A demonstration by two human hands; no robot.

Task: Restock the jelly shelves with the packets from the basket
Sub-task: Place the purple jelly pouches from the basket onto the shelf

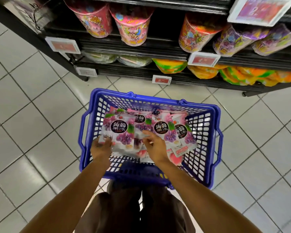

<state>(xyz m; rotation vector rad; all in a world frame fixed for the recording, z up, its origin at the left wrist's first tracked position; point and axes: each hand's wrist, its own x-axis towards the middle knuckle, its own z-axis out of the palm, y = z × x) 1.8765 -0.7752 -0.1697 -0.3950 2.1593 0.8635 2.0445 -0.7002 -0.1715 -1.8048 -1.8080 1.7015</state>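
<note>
Both hands are down in the blue plastic lattice basket (200,132), its walls a grid of square holes, sitting on pale glazed floor tiles (23,115). The left hand (101,147) has its fingers curled onto the lower corner of the leftmost glossy jelly packet (119,130), a flat, shiny rectangle printed with purple grapes and a round black label. That packet lies face up, and its long axis runs straight away from the left hand, top edge pointing at the shelving.

Just right of it, the right hand (155,146) is over the middle of the heap, index finger straight, the other fingers bent. I can't tell whether it actually holds anything. Beyond its fingertips and off to its right, more shiny grape-print packets (163,130) overlap like fanned cards, the far one skewed.

Past both hands, black metal shelves (133,47) carry round pink shrink-wrapped tubs (133,29) and crinkly orange-and-green bags (203,72).
</note>
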